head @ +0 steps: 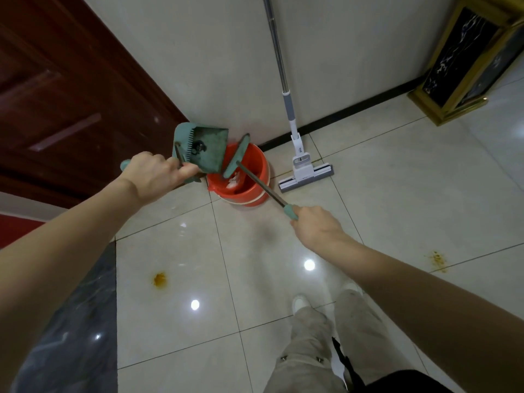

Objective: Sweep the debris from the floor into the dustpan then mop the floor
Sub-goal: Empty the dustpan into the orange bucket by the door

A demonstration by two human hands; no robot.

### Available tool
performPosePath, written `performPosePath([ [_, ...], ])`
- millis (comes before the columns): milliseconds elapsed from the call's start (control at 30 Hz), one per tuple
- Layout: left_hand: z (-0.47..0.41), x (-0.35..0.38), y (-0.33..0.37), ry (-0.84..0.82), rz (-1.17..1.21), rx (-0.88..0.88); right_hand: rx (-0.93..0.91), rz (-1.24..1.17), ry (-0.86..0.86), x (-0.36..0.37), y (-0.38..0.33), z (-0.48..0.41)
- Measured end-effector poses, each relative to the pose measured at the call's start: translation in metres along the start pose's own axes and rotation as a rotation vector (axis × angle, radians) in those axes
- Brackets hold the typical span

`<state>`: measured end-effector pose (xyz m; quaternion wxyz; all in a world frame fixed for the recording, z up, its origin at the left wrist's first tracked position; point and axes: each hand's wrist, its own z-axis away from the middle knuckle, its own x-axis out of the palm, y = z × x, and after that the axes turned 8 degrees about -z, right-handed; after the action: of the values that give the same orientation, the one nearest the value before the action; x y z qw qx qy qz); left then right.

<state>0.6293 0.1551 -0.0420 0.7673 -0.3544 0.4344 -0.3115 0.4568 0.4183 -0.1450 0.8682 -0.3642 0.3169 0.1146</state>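
My left hand (153, 177) has its grip clamped round the dustpan's handle, thumb pressed along it, and the green dustpan (207, 148) is lifted and tipped over the red bucket (243, 194). My right hand (314, 225) grips the green end of the broom (261, 185) in a closed fist, and the broom's head hangs over the bucket's mouth, just beside the pan's lip. Pale scraps (234, 181) lie inside the bucket.

Near the bucket a white mop (301, 163) leans on the wall (212, 66), its sponge head flat on the floor. There is small print on its head, too fine to read.

The floor (255, 293) is glossy pale tile with two orange stains, one (159, 279) below my left arm and another (436, 258) off to the right. A black skirting (354, 107) runs along the wall; a dark red door (56, 95) stands at the left and a gold-framed black pillar (467, 66) at the right.
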Motion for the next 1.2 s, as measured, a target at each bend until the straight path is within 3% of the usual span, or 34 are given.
performPosePath([
  [300, 0.037, 0.014, -0.014, -0.016, 0.164, -0.212, -0.041, -0.036, 0.029, -0.030, 0.042, 0.022],
  [667, 0.098, 0.021, -0.040, 0.067, 0.362, -0.449, -0.090, 0.125, 0.050, -0.103, 0.012, 0.042],
  [900, 0.129, 0.024, -0.051, 0.065, 0.273, -0.463, -0.163, 0.308, 0.091, -0.116, -0.052, 0.053],
  [1200, 0.156, 0.029, -0.053, 0.075, 0.270, -0.418, -0.337, 0.305, 0.046, -0.118, -0.193, 0.085],
])
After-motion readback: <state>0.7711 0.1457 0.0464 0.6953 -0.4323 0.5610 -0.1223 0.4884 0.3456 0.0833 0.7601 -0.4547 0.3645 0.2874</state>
